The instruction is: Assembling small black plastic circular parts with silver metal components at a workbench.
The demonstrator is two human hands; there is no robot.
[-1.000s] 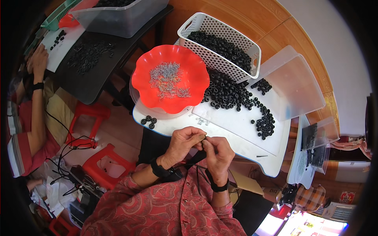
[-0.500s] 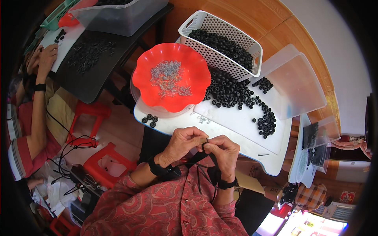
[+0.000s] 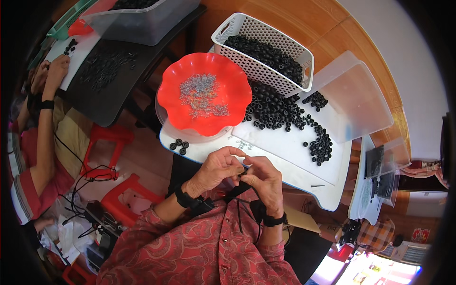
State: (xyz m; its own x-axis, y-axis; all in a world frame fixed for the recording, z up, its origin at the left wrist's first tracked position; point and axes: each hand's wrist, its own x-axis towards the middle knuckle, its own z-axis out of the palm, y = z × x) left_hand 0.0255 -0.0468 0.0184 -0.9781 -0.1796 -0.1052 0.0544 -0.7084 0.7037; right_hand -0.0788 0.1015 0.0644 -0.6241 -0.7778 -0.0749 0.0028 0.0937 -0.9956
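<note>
My left hand [image 3: 216, 170] and my right hand [image 3: 264, 181] meet in front of my chest, just off the near edge of the white table. Thumbs and fingers of both pinch a small black part [image 3: 243, 172], mostly covered by the fingertips. Beyond them, tiny clear pieces [image 3: 243, 143] lie on the tabletop. A wavy-rimmed red bowl [image 3: 168, 97] at the left holds many small clear and greyish pieces [image 3: 202, 92]. Several black ring-shaped parts [image 3: 179, 146] sit by the table's left edge, and a large heap of similar rings [image 3: 270, 107] spreads right of the bowl.
A white perforated basket [image 3: 263, 69] full of black rings stands at the back. A translucent bin [image 3: 365, 95] lies tipped at the right, and a thin dark tool [image 3: 317, 185] rests near the right edge. Another person's hands [image 3: 57, 71] work at a black table [image 3: 107, 102]. Red stools [image 3: 107, 142] stand at the left.
Both hands have shifted slightly left. My left fingers have lifted and loosened a little, and my right fingers have curled further around the black part, which shows less now.
</note>
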